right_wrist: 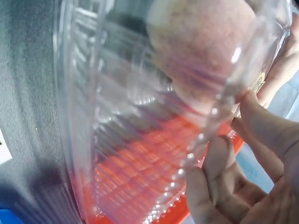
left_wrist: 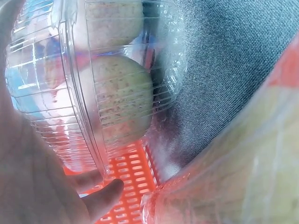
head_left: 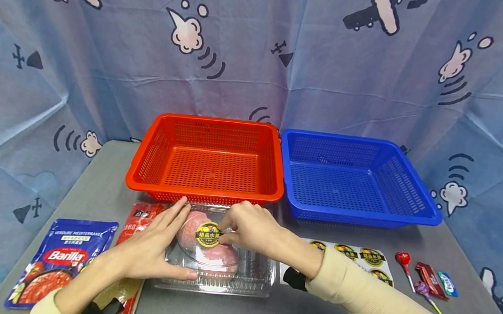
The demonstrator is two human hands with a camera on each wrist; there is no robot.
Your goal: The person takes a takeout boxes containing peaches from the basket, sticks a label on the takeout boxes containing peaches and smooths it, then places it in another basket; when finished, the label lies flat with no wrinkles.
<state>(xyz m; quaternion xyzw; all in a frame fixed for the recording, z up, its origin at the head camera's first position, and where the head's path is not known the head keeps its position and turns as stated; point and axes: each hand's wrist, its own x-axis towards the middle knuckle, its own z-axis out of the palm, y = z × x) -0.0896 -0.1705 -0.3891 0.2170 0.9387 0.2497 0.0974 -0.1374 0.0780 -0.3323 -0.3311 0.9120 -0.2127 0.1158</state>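
A clear plastic clamshell box (head_left: 249, 273) with round pink fruits (head_left: 219, 259) inside sits at the table's middle, lid down. On the lid lies a round black, gold and yellow sticker (head_left: 208, 235). My right hand (head_left: 251, 228) pinches the sticker's right edge between thumb and forefinger, the other fingers bent over the lid. My left hand (head_left: 148, 253) lies along the box's left side, long fingers straight at the back corner and thumb across the front; the left wrist view shows its fingertips (left_wrist: 105, 198) beside the ribbed wall.
Behind the box stand a red basket (head_left: 202, 193) and a blue basket (head_left: 359, 215). A red packet (head_left: 138, 222) and a blue Barilla pouch (head_left: 62, 255) lie left. A sticker sheet (head_left: 386, 266), lollipops (head_left: 403, 259) and small wrapped sweets (head_left: 432, 280) lie right.
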